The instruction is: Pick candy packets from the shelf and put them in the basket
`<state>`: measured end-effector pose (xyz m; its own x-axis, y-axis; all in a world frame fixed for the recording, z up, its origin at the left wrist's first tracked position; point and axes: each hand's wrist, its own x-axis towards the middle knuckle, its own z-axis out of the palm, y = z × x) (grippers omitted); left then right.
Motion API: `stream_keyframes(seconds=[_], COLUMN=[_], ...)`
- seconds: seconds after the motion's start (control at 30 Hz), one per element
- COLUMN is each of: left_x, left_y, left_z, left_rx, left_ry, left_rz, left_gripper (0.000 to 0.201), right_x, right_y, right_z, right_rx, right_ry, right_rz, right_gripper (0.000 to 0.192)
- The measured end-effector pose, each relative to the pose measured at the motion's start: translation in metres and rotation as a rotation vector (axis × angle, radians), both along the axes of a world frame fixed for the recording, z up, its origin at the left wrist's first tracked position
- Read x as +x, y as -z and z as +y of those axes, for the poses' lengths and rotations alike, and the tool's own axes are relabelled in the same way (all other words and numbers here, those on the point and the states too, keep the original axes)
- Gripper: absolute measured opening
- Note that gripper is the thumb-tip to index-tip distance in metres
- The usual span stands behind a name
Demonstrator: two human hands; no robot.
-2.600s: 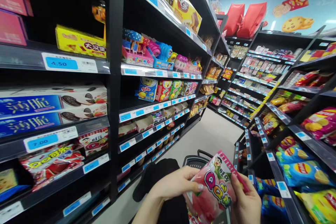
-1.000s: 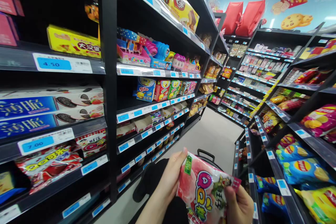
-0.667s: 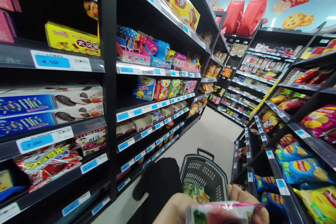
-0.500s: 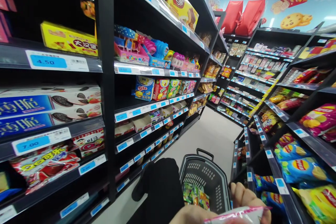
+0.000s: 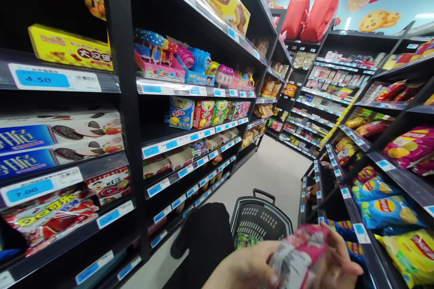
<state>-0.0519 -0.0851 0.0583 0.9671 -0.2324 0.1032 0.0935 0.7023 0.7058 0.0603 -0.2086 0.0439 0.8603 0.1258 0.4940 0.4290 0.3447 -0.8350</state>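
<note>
1. Both hands low at the near edge: left hand [image 5: 251, 266] grips the pink candy bag [image 5: 298, 255] from the left.
2. Right hand [image 5: 339, 264] clasps the bag's right side, fingers curled round it.
3. The bag, blurred, sits just above the black basket [image 5: 259, 216] on the floor.
4. Lay's crisp bags [image 5: 386, 205] fill the right shelf nearby.
5. Cookie boxes [image 5: 61, 137] line the left shelf.

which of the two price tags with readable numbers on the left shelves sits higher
The 4.50 tag, under the yellow box; the 7.00 tag sits lower, below the blue cookie boxes.
</note>
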Motion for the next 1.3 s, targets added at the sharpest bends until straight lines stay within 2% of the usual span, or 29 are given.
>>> stream_keyframes(seconds=[0.07, 0.13, 0.2, 0.27, 0.33, 0.4, 0.53, 0.77, 0.87, 0.93, 1.0, 1.07, 1.13, 1.23, 1.3], left_x=[-0.007, -0.011, -0.012, -0.012, -0.013, -0.016, -0.02, -0.025, -0.03, -0.033, -0.035, -0.034, -0.031, -0.024, -0.019], left_y=[-0.015, -0.025, -0.029, -0.03, -0.03, -0.03, -0.031, -0.026, -0.029, -0.033, -0.037, -0.039, -0.039, -0.036, -0.032], left_z=[0.003, 0.004, 0.004, 0.004, 0.006, 0.008, 0.012, 0.009, 0.011, 0.014, 0.017, 0.018, 0.017, 0.015, 0.013], left_rx=[-0.073, -0.006, 0.114, 0.243, 0.363, 0.467, 0.576, 0.703, 0.733, 0.691, 0.585, 0.389, 0.112, -0.253, -0.356], left_ry=[-0.144, -0.364, -0.559, -0.674, -0.723, -0.767, -0.828, -0.887, -0.853, -0.806, -0.736, -0.636, -0.528, -0.372, -0.289], left_rz=[-0.003, -0.002, 0.014, 0.035, 0.063, 0.093, 0.124, 0.128, 0.114, 0.092, 0.036, -0.042, -0.086, -0.055, -0.049], left_gripper=[0.075, 0.076, 0.076, 0.074, 0.071, 0.07, 0.072, 0.079, 0.09, 0.096, 0.096, 0.079, 0.055, 0.039, 0.036], right_x=[-0.006, -0.016, -0.026, -0.032, -0.036, -0.037, -0.041, -0.036, -0.032, -0.033, -0.036, -0.039, -0.04, -0.04, -0.04], right_y=[-0.005, -0.012, -0.018, -0.022, -0.024, -0.026, -0.028, -0.018, -0.014, -0.015, -0.017, -0.018, -0.018, -0.014, -0.011], right_z=[0.002, 0.007, 0.011, 0.015, 0.018, 0.02, 0.026, 0.033, 0.036, 0.039, 0.044, 0.05, 0.056, 0.062, 0.064], right_rx=[0.12, 0.206, 0.163, 0.013, -0.122, -0.176, -0.179, -0.126, -0.124, -0.091, -0.025, 0.033, 0.042, 0.038, 0.035], right_ry=[-0.071, -0.228, -0.361, -0.341, -0.287, -0.3, -0.362, -0.361, -0.368, -0.364, -0.356, -0.338, -0.273, -0.031, 0.197], right_rz=[0.076, 0.182, 0.261, 0.261, 0.248, 0.269, 0.348, 0.343, 0.357, 0.39, 0.435, 0.471, 0.465, 0.342, 0.168], right_gripper=[0.067, 0.069, 0.074, 0.073, 0.064, 0.052, 0.041, 0.041, 0.038, 0.038, 0.04, 0.044, 0.049, 0.055, 0.049])
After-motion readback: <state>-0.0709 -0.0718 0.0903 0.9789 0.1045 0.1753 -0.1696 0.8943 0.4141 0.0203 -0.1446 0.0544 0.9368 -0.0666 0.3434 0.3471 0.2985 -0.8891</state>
